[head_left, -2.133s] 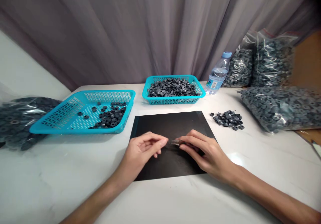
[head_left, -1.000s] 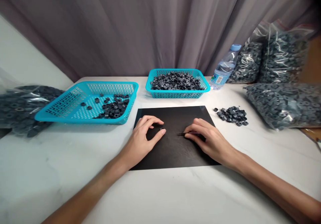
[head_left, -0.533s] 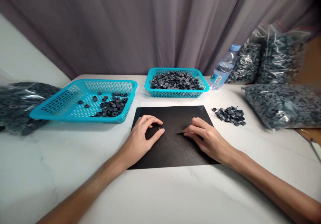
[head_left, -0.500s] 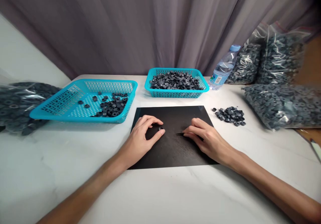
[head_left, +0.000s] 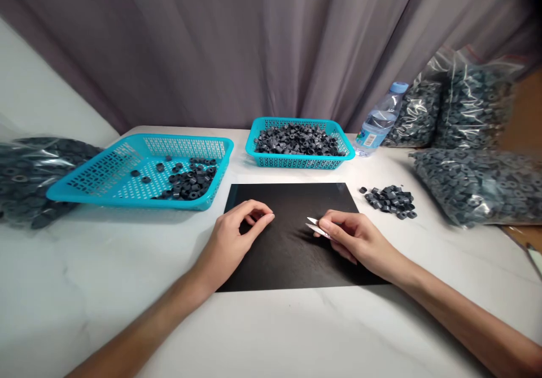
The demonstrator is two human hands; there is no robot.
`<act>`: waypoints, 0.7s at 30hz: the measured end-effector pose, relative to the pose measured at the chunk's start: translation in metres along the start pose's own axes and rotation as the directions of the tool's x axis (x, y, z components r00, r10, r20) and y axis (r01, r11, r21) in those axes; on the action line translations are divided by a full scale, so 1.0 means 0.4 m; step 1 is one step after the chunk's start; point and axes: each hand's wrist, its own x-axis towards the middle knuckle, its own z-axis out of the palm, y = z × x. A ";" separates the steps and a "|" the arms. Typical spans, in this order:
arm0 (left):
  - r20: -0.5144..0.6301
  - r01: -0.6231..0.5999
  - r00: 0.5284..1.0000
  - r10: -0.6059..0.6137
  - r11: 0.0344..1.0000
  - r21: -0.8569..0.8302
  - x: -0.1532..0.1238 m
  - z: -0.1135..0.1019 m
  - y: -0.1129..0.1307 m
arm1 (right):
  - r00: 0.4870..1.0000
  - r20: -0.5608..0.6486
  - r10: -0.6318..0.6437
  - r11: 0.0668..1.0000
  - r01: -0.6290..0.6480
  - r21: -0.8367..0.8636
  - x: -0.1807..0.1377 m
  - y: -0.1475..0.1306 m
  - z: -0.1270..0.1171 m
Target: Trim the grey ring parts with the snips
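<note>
Above the black mat, my left hand has its thumb and index fingertips pinched together. What lies between or behind these fingers is hidden. To the right, my right hand grips what look like pointed tweezers, their two pale tips spread slightly apart and pointing toward my left hand. Beyond my right hand, a small pile of dark grey ring-shaped pieces rests on the white table.
A blue basket at left holds scattered dark rings; another blue basket at the back is fuller. A water bottle stands beside it. Clear bags of rings lie at right, and another bag at left.
My left fingers have closed together, and the dark ring that showed at their tips is out of sight. My right hand has turned, bringing both tweezer tips up into view.
</note>
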 end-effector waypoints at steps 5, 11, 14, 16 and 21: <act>-0.063 0.021 0.998 -0.021 1.000 0.003 -0.002 0.002 0.002 | 1.000 0.025 0.002 0.998 -0.004 0.069 0.003 0.014 0.000; -0.129 0.063 0.990 -0.062 0.998 0.007 -0.003 0.004 -0.005 | 0.998 -0.004 -0.065 0.996 0.065 -0.065 0.005 -0.007 0.005; -0.126 0.065 0.990 -0.064 0.998 -0.002 0.001 0.005 -0.007 | 0.986 0.001 -0.170 0.969 0.167 -0.184 -0.003 -0.022 0.014; -0.124 0.073 0.990 -0.075 0.997 -0.015 0.004 0.005 -0.007 | 0.970 0.062 -0.234 0.935 0.242 -0.258 -0.014 -0.029 0.023; -0.138 0.085 0.986 -0.091 0.995 -0.048 0.007 0.005 -0.010 | 0.896 0.285 -0.341 0.772 0.440 -0.460 -0.043 -0.030 0.047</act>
